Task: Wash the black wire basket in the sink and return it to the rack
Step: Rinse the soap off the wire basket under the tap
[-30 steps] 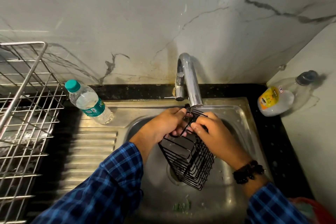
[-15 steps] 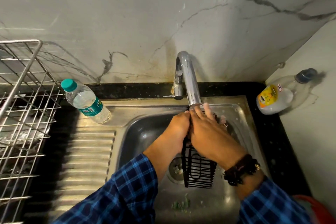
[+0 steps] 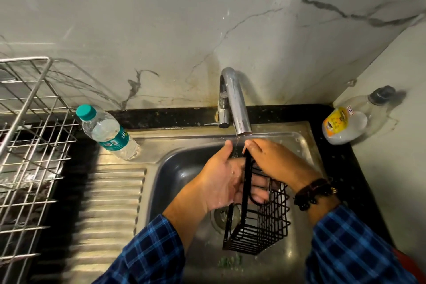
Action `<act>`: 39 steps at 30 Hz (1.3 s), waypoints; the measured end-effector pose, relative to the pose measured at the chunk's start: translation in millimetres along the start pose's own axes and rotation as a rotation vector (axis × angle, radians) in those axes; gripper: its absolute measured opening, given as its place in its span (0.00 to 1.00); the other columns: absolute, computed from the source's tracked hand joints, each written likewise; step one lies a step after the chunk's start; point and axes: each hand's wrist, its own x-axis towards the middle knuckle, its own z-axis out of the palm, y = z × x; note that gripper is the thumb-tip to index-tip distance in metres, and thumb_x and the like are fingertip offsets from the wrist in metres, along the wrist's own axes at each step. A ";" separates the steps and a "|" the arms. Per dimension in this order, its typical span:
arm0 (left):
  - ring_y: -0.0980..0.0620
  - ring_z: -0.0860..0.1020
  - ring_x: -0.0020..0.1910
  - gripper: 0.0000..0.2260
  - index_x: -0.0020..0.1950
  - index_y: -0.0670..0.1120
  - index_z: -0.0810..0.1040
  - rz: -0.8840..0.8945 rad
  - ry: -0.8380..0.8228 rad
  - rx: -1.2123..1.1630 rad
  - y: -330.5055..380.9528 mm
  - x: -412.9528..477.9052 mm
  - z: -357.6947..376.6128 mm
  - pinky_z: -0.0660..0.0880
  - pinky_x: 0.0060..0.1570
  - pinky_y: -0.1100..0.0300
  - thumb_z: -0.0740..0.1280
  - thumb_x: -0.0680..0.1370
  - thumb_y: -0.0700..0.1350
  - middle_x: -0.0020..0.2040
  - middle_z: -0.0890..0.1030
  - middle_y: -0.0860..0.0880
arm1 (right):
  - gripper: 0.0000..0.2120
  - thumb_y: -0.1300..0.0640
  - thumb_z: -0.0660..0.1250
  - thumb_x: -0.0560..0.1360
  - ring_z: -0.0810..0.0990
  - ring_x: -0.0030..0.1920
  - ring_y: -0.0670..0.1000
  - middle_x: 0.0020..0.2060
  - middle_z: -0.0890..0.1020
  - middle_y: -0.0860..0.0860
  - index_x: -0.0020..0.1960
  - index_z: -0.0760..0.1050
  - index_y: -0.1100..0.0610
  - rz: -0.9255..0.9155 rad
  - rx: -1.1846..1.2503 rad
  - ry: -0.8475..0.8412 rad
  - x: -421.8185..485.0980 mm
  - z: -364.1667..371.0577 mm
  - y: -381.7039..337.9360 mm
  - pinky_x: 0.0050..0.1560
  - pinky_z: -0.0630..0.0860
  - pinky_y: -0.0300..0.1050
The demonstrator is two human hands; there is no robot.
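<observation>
The black wire basket (image 3: 260, 219) hangs tilted inside the sink (image 3: 299, 136), above the drain (image 3: 224, 215) and toward the basin's right wall. Its upper end is lifted just under the faucet (image 3: 235, 104) at the back edge. A thin stream of water (image 3: 237, 145) falls between the two hands onto that upper end. The right hand (image 3: 279, 163) has its grip clenched over the basket's top, fingers curled round the flat black strip. The left hand (image 3: 219, 182) lies palm up and wet against the basket's side, fingers reaching behind the strip — whether that grip is closed on a wire or only pressing, I cannot tell.

The step in hand looks like the rinse. To do it well, I would let the right hand carry the weight and turn the basket slowly under the stream, so each wall and the bottom grid gets its share — the lower end now sits clear of the water. The left hand's fingers should rub along the wires and into the corners, where dirt lodges. Hold it low in the basin to spare the desk (image 3: 336, 168) from splashes, and away from the green scraps (image 3: 230, 260) near the front edge. Shake off the drips before carrying it to the rack (image 3: 27, 145) at the desk's left edge.
</observation>
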 end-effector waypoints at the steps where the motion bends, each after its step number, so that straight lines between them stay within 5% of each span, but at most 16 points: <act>1: 0.40 0.81 0.42 0.41 0.73 0.40 0.73 -0.001 0.001 0.005 0.0 -0.4 0.4 0.81 0.42 0.53 0.41 0.80 0.69 0.52 0.81 0.35 | 0.21 0.39 0.49 0.82 0.80 0.54 0.53 0.52 0.83 0.48 0.57 0.78 0.46 0.029 0.024 0.007 0.0 1.4 1.8 0.60 0.76 0.54; 6: 0.49 0.80 0.29 0.24 0.56 0.44 0.81 0.123 0.299 0.145 -4.4 7.6 16.7 0.76 0.26 0.61 0.51 0.86 0.58 0.41 0.84 0.42 | 0.22 0.40 0.52 0.82 0.83 0.47 0.52 0.43 0.86 0.48 0.48 0.80 0.51 0.127 0.147 0.033 8.4 7.0 8.6 0.57 0.77 0.53; 10: 0.55 0.67 0.19 0.18 0.47 0.45 0.75 0.419 0.505 0.287 -5.7 14.3 18.0 0.64 0.20 0.65 0.53 0.87 0.53 0.39 0.84 0.36 | 0.22 0.41 0.54 0.82 0.85 0.44 0.50 0.38 0.86 0.48 0.43 0.83 0.49 0.114 0.622 0.232 8.6 10.3 11.2 0.54 0.80 0.54; 12: 0.57 0.64 0.19 0.16 0.47 0.46 0.72 0.438 0.587 0.159 6.1 12.4 10.3 0.61 0.19 0.66 0.53 0.87 0.53 0.39 0.84 0.38 | 0.21 0.42 0.55 0.83 0.85 0.49 0.48 0.44 0.87 0.48 0.48 0.83 0.50 0.031 0.785 0.394 -4.7 15.0 15.2 0.53 0.81 0.52; 15: 0.59 0.65 0.17 0.15 0.45 0.46 0.70 0.385 0.602 -0.179 20.6 5.3 -6.9 0.60 0.17 0.69 0.54 0.86 0.53 0.30 0.82 0.46 | 0.15 0.44 0.57 0.83 0.81 0.56 0.41 0.53 0.84 0.42 0.56 0.82 0.46 -0.052 0.687 0.551 -39.8 39.8 24.1 0.55 0.76 0.38; 19: 0.60 0.65 0.14 0.20 0.39 0.47 0.70 0.351 0.422 -0.603 12.3 3.2 -30.1 0.59 0.12 0.70 0.53 0.86 0.55 0.33 0.73 0.47 | 0.22 0.35 0.55 0.81 0.74 0.64 0.43 0.67 0.74 0.39 0.70 0.71 0.41 0.107 0.705 0.293 -47.0 63.0 30.8 0.62 0.70 0.45; 23: 0.61 0.63 0.13 0.18 0.40 0.48 0.70 0.384 0.393 -0.668 0.5 -9.1 -51.0 0.56 0.11 0.71 0.53 0.86 0.52 0.31 0.77 0.48 | 0.34 0.27 0.57 0.76 0.69 0.71 0.54 0.75 0.68 0.48 0.76 0.63 0.43 0.425 0.727 0.165 -33.5 54.5 58.2 0.69 0.67 0.55; 26: 0.60 0.63 0.14 0.17 0.40 0.48 0.70 0.390 0.458 -0.636 0.8 -20.0 -61.3 0.55 0.13 0.72 0.54 0.86 0.51 0.29 0.79 0.50 | 0.43 0.19 0.64 0.64 0.70 0.73 0.60 0.74 0.70 0.51 0.73 0.70 0.39 0.575 0.907 -0.082 -25.3 52.9 87.6 0.71 0.66 0.63; 29: 0.59 0.67 0.17 0.16 0.44 0.49 0.73 0.320 0.779 -0.320 3.0 -13.6 -71.2 0.61 0.17 0.70 0.54 0.86 0.53 0.28 0.78 0.52 | 0.38 0.22 0.69 0.61 0.82 0.52 0.56 0.54 0.83 0.52 0.60 0.80 0.47 0.500 0.927 -0.038 -21.4 41.1 82.6 0.52 0.81 0.54; 31: 0.56 0.74 0.23 0.18 0.51 0.47 0.75 0.295 0.853 -0.177 -1.1 -9.7 -76.2 0.67 0.21 0.69 0.52 0.87 0.54 0.33 0.81 0.49 | 0.34 0.25 0.71 0.62 0.78 0.35 0.50 0.38 0.80 0.49 0.54 0.79 0.51 0.468 0.948 0.036 -21.2 31.1 72.9 0.32 0.74 0.43; 32: 0.54 0.77 0.30 0.19 0.57 0.45 0.75 0.299 0.855 -0.141 -5.3 -7.0 -79.6 0.71 0.27 0.66 0.51 0.87 0.55 0.39 0.83 0.47 | 0.35 0.24 0.70 0.62 0.77 0.35 0.49 0.38 0.80 0.47 0.56 0.79 0.50 0.460 0.947 0.041 -21.7 26.6 70.7 0.31 0.71 0.41; 34: 0.50 0.81 0.46 0.23 0.71 0.45 0.70 0.316 0.864 -0.060 -17.2 -5.9 -80.3 0.79 0.46 0.56 0.51 0.85 0.60 0.57 0.81 0.46 | 0.41 0.21 0.67 0.61 0.78 0.50 0.51 0.55 0.83 0.49 0.65 0.77 0.46 0.464 0.894 0.057 -24.4 17.8 69.1 0.37 0.72 0.43; 36: 0.46 0.79 0.62 0.30 0.78 0.51 0.65 0.332 0.856 0.002 -27.1 -10.8 -75.4 0.74 0.65 0.42 0.52 0.82 0.67 0.71 0.75 0.47 | 0.39 0.23 0.66 0.65 0.75 0.61 0.54 0.66 0.78 0.54 0.69 0.75 0.45 0.493 0.884 0.102 -28.2 11.2 67.1 0.46 0.74 0.49; 39: 0.47 0.74 0.70 0.35 0.74 0.56 0.73 0.262 0.817 0.049 -38.7 -14.2 -73.2 0.66 0.73 0.41 0.52 0.76 0.75 0.72 0.76 0.50 | 0.33 0.30 0.64 0.74 0.72 0.67 0.59 0.70 0.74 0.55 0.72 0.71 0.48 0.495 0.908 0.149 -34.9 6.2 63.9 0.66 0.72 0.61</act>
